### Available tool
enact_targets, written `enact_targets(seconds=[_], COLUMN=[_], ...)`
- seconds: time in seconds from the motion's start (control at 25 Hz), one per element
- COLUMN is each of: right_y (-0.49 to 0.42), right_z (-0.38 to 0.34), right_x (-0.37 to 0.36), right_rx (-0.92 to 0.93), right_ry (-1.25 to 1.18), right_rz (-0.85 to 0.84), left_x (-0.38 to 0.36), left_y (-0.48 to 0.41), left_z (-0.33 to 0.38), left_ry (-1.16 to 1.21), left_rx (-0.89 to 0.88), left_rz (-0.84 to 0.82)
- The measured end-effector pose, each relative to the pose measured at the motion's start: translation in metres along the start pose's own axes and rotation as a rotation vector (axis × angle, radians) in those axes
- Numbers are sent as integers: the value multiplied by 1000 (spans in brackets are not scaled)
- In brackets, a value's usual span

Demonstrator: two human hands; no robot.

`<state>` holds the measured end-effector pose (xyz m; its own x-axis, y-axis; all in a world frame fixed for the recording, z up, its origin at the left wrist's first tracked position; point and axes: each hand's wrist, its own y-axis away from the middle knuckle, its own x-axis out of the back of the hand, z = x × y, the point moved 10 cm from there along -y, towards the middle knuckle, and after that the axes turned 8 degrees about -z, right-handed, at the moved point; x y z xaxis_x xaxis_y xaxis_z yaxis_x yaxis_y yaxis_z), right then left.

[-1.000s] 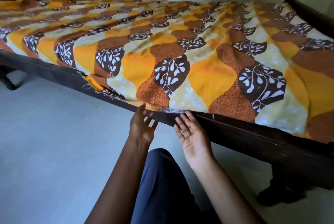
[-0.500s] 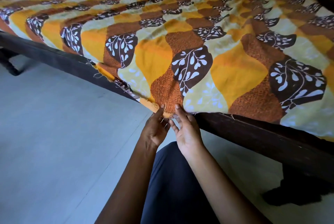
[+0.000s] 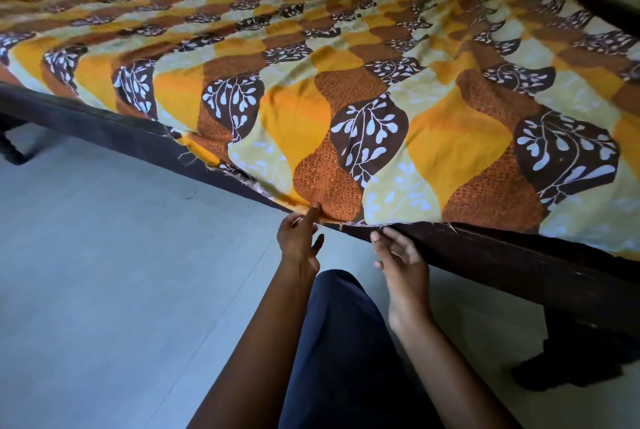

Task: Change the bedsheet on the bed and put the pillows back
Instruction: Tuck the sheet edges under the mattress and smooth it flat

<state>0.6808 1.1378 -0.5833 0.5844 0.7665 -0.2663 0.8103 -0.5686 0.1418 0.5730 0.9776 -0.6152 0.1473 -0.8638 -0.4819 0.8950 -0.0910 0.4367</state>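
We are touching the frayed near hem of the sheet (image 3: 311, 110) with the left hand (image 3: 298, 245), fingers straight, gripping nothing. The sheet is lying spread across the bed (image 3: 519, 255), its hem running along the near side. The right hand (image 3: 403, 266) is hanging just below the hem, fingers loose and spread, holding nothing.

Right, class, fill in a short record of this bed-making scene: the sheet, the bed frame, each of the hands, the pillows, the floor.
bedsheet: orange, brown and yellow leaf print, spread over the bed, wrinkled
bed frame: dark wood
left hand: one fingertip touches the sheet's near edge
right hand: fingers relaxed, tips at the sheet's edge on the rail
pillows: none in view
floor: pale
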Motion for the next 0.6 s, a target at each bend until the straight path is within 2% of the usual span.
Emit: enact_targets(seconds=[0.08, 0.12, 0.2, 0.32, 0.48, 0.6], right_y=[13, 16, 14, 7, -4, -13], right_z=[-17, -26, -36, -43, -54, -57], right_x=[15, 13, 2, -3, 0, -7], right_rx=[75, 82, 15, -71, -75, -110], right_ry=[-81, -169, -387, -587, -685, -711], right_rz=[39, 14, -53, -46, -26, -95], left_x=[22, 23, -2, -46, -63, -71], left_y=[19, 30, 52, 68, 65, 67], left_z=[3, 6, 16, 34, 26, 18], left_ry=[-113, -128, -12, 163, 262, 361], left_rx=[-87, -144, -233, -209, -42, 53], left_rz=[201, 227, 61, -211, -299, -347])
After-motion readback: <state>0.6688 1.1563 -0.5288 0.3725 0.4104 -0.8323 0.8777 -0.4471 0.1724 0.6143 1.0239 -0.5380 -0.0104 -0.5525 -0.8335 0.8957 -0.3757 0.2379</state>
